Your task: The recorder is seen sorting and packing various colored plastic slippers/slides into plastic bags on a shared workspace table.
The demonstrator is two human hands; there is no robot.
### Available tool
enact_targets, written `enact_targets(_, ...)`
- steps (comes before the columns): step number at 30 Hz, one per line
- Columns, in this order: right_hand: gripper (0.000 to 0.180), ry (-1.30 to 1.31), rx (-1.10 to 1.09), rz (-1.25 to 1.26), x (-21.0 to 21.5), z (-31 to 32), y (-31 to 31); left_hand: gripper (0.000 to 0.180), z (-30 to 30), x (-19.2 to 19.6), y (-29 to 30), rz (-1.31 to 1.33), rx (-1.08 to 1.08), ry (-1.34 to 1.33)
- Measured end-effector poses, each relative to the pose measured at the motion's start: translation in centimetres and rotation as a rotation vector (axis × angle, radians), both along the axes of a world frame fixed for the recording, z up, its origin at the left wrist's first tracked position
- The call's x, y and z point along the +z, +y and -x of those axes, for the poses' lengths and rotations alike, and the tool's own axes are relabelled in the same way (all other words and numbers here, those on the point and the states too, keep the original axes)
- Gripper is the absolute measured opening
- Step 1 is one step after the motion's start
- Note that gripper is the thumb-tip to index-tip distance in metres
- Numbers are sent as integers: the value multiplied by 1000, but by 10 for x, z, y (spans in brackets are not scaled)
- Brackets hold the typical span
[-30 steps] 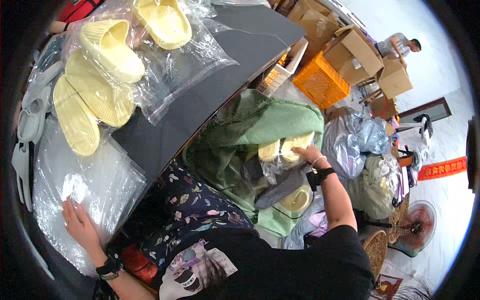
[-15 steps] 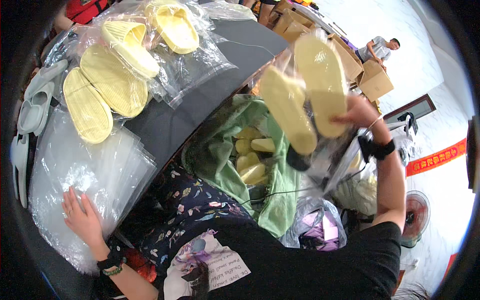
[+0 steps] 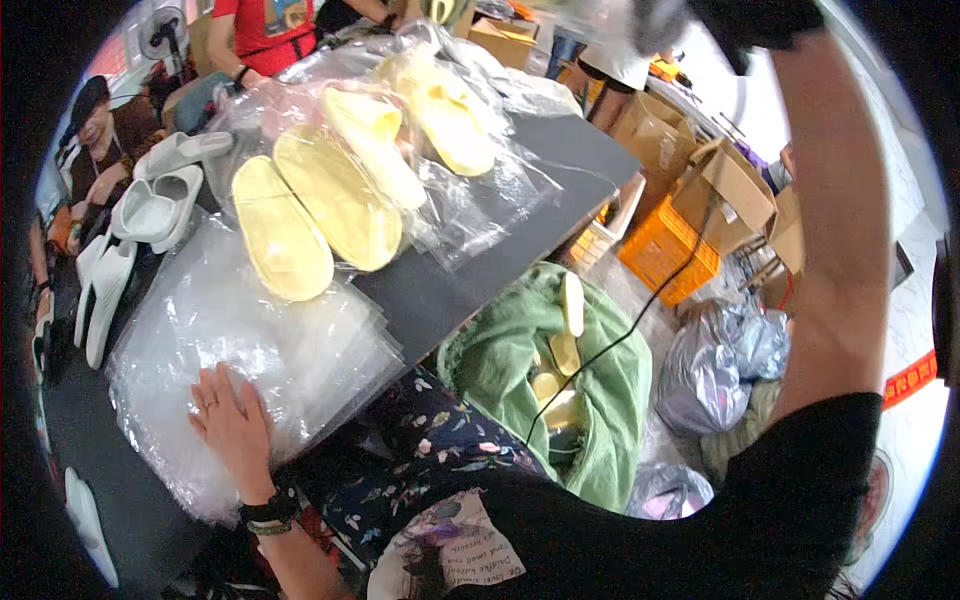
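My left hand (image 3: 234, 424) lies flat, fingers spread, on a stack of clear plastic bags (image 3: 170, 380) at the table's near left. Just beyond the stack are yellow slippers: one pair (image 3: 283, 230) lies flat, and another pair (image 3: 372, 145) is among clear wrapping. My right arm (image 3: 835, 220) reaches up along the right side, and past its black wristband (image 3: 770, 25) the hand is cut off by the top edge. On the floor beside my lap stands an open green sack (image 3: 615, 400) with several yellow slippers (image 3: 565, 355) in it.
White-grey slippers (image 3: 160, 205) line the dark table's (image 3: 480, 215) left side. A black cable (image 3: 640, 310) hangs across the sack. Beyond it are an orange crate (image 3: 668, 250), cardboard boxes (image 3: 725, 190) and a grey plastic bag (image 3: 710, 365). Several people are around the table's far side.
My right arm has swung upward, and its hand and the yellow slippers it held have left the picture. The view has shifted; my left hand stays on the bags.
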State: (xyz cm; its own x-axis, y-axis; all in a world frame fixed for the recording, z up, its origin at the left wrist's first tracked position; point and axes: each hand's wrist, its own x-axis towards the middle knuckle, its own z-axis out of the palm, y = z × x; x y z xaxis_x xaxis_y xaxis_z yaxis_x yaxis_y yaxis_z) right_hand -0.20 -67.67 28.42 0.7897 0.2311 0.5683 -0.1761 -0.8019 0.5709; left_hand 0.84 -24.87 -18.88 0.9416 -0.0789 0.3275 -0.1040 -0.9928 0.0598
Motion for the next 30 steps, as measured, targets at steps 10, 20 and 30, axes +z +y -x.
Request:
enact_targets(10, 18, 294, 121, -26, -276, -151, 55, 53, 4, 1, 7, 76, -40, -37)
enact_targets(20, 57, 302, 283, -250, -276, -128, 41, 52, 5, -4, 9, 89, -36, -71)
enact_targets(30, 51, 52, 714, -1177, -275, -72, -31, 50, -1, 0, 1, 54, -38, 11)
